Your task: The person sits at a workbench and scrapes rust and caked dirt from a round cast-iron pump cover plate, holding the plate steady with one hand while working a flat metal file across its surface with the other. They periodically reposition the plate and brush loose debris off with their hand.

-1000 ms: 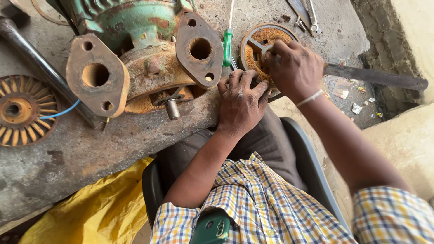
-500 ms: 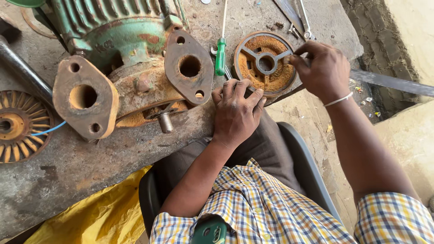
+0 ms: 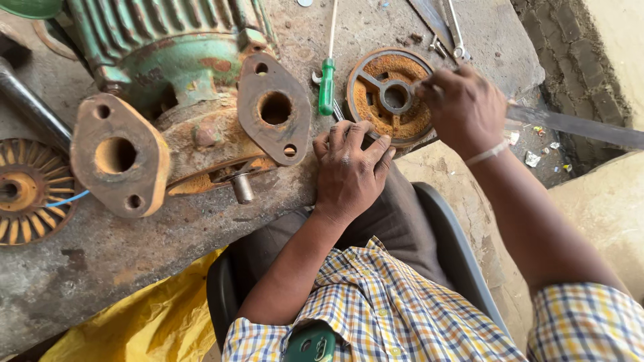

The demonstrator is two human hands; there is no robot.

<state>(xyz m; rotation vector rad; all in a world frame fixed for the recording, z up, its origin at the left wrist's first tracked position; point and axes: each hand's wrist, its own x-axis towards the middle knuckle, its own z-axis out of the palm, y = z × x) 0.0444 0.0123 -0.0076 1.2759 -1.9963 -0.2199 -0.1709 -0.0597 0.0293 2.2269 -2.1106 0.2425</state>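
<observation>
Head view, looking down at a worn concrete bench [image 3: 168,248]. The right hand [image 3: 463,107], which a second ago lay spread over the rusty round cover plate [image 3: 391,96], has now slid to the plate's right edge and is closed around a long flat metal blade [image 3: 577,125], so the plate's spokes and hub show. The left hand [image 3: 349,167] stays flat, fingers spread, holding nothing, pressing the bench edge just below the plate. A green-handled screwdriver [image 3: 327,84] lies beside the plate, near the rusted green pump [image 3: 188,100]
</observation>
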